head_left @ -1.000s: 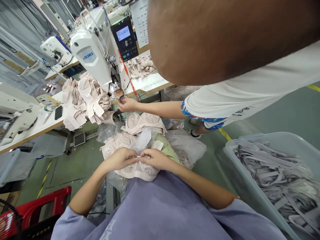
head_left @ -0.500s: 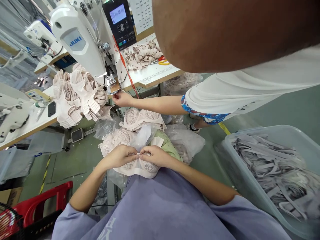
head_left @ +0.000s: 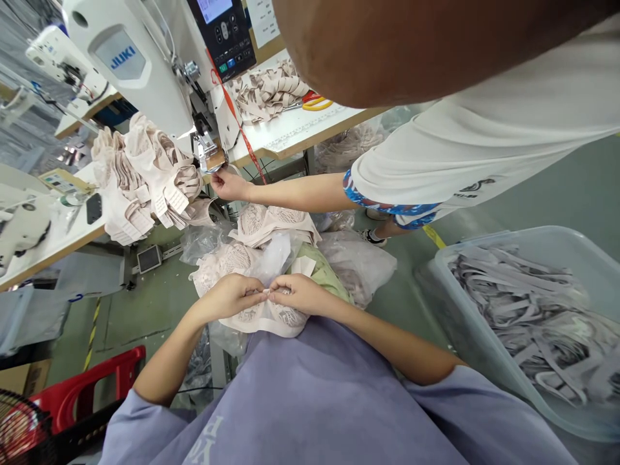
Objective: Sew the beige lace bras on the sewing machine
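Observation:
A pale pink lace bra lies across my lap, its cups towards me. My left hand pinches the middle of its upper edge between thumb and fingers. Right beside it, my right hand pinches the same spot, the fingertips of both hands almost touching. What exactly sits between the fingertips is too small to make out. Beyond my hands are more lace bras, clear plastic wrapping and a light green cloth.
A co-worker's hand is at the JUKI sewing machine. Bundled beige pieces hang over the table's edge. Yellow-handled scissors lie near strap pieces. At right stands a plastic bin of grey straps; a red chair is at lower left.
The view has shifted slightly, so the machine and table sit higher and further left. My hands keep their pinch on the bra with barely any movement.

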Demonstrator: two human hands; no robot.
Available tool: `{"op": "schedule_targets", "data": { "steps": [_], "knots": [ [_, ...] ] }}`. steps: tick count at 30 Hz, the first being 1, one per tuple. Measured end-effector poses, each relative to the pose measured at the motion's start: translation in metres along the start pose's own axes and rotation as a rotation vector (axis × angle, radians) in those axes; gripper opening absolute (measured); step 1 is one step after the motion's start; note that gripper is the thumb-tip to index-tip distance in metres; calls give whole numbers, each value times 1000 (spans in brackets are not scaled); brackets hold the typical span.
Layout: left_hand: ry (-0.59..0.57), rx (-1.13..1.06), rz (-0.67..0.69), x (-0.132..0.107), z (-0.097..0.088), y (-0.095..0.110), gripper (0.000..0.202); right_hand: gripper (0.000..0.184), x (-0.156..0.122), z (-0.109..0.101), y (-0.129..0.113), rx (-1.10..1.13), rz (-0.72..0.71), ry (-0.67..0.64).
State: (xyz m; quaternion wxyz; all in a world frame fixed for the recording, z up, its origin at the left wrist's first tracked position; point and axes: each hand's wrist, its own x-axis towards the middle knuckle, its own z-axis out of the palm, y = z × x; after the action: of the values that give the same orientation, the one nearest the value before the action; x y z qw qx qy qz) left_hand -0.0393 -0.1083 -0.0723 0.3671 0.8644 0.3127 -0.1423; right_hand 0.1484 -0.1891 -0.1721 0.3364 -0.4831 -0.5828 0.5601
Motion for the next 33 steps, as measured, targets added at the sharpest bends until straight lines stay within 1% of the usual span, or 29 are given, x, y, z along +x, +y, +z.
{"op": "schedule_targets", "data": {
  "steps": [7, 15, 26, 33],
  "knots": [
    [2, 11, -12, -1, 1, 1, 37, 24, 0, 2, 4, 5, -17, 6],
    [-5, 17, -31, -1, 2, -2, 38, 21, -2, 0, -2, 4, -8, 22],
    [-3, 19, -47, -1, 4, 1, 37, 20, -4, 2, 1, 28, -14, 21],
    [4, 29, -4, -1, 6, 0, 37, 22, -5, 3, 7, 17, -19, 11]
  ]
}}
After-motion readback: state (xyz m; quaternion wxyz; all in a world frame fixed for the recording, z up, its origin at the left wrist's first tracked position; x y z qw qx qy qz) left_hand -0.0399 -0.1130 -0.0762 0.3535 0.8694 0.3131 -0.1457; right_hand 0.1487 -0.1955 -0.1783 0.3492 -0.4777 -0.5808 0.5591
